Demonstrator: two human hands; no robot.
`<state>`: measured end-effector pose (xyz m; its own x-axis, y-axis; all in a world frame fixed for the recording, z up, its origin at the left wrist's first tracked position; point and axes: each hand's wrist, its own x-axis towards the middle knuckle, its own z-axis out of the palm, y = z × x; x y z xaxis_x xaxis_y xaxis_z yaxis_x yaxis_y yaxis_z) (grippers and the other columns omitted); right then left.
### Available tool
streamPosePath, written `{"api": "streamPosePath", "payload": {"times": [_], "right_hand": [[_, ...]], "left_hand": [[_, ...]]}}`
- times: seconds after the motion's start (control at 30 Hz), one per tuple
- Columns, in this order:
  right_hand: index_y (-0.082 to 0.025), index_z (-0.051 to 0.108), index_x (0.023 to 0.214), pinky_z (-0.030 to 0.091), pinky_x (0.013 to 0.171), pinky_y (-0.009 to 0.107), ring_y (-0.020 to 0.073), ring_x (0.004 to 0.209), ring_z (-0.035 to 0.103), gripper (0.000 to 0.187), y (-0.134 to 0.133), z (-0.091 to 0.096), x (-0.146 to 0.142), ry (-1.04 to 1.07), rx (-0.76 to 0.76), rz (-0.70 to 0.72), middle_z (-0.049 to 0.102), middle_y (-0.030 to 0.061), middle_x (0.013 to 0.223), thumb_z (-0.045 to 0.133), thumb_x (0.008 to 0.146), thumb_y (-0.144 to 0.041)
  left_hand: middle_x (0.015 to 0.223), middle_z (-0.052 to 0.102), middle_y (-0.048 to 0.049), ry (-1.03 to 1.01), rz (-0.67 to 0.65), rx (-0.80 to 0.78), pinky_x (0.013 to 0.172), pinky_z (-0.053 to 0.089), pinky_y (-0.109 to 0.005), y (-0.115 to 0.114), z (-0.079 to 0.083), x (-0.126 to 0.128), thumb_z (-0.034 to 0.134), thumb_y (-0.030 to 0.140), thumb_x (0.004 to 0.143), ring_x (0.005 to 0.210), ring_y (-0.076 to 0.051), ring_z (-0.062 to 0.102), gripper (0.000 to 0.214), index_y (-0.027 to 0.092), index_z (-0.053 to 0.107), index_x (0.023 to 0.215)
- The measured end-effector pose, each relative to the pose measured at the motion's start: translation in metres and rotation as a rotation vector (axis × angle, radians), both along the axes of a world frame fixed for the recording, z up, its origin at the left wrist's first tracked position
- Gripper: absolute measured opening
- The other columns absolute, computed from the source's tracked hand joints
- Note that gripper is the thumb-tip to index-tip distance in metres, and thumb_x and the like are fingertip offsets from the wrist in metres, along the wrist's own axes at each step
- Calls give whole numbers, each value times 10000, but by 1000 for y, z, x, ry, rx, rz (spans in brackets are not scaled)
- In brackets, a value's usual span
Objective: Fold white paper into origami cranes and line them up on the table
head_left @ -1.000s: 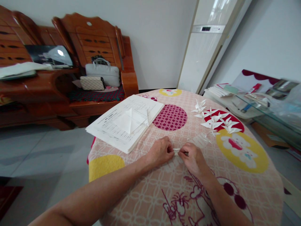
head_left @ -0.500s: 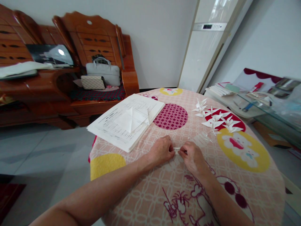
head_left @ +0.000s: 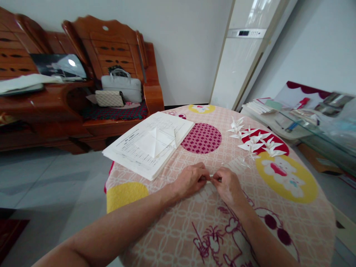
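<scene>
Close together over the patterned tablecloth (head_left: 178, 222), both hands pinch one small white piece of folded paper (head_left: 211, 177). My left hand (head_left: 194, 177) is closed on its left end, with fingers bent. From the other side my right hand (head_left: 226, 182) grips it between thumb and fingertips. Most of the paper is hidden by the fingers, so its exact shape cannot be made out. Several white paper cranes (head_left: 256, 142) stand in a group beyond my right hand. Beyond my left hand, folded paper squares (head_left: 155, 142) lie on a stack of printed sheets (head_left: 130, 155).
A wooden armchair (head_left: 119, 48) holding bags (head_left: 122, 89) stands behind the table at left. At right, a glass-topped side table (head_left: 314, 135) carries papers and bowls close to the round table's edge. A tall white air conditioner (head_left: 236, 59) stands at the back.
My left hand's fingers have moved right, closer to my right fingertips, covering more of the paper. My right hand has hardly moved. The cranes and the stack stay put.
</scene>
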<state>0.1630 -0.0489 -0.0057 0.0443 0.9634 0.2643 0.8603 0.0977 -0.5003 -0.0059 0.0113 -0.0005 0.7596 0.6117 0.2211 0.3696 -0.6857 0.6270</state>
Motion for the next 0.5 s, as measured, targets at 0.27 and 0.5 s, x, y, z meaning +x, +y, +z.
{"api": "streamPosePath", "payload": {"times": [0.27,0.5], "right_hand": [[-176,634,605,409,630,272,170,675,577,113,0,3,1,148,-75,-9,630,33,680,614,687,-101],[-168,615,589,398,632,274,173,670,573,126,-1,6,2,91,-95,-39,627,41,667,572,657,-71]], "left_hand": [[894,637,-41,178,-191,221,740,432,-239,2,1,-6,526,163,883,868,-162,596,172,195,694,883],[939,631,-45,265,-211,277,758,442,-248,1,5,-8,529,155,876,881,-167,589,164,200,686,886]]}}
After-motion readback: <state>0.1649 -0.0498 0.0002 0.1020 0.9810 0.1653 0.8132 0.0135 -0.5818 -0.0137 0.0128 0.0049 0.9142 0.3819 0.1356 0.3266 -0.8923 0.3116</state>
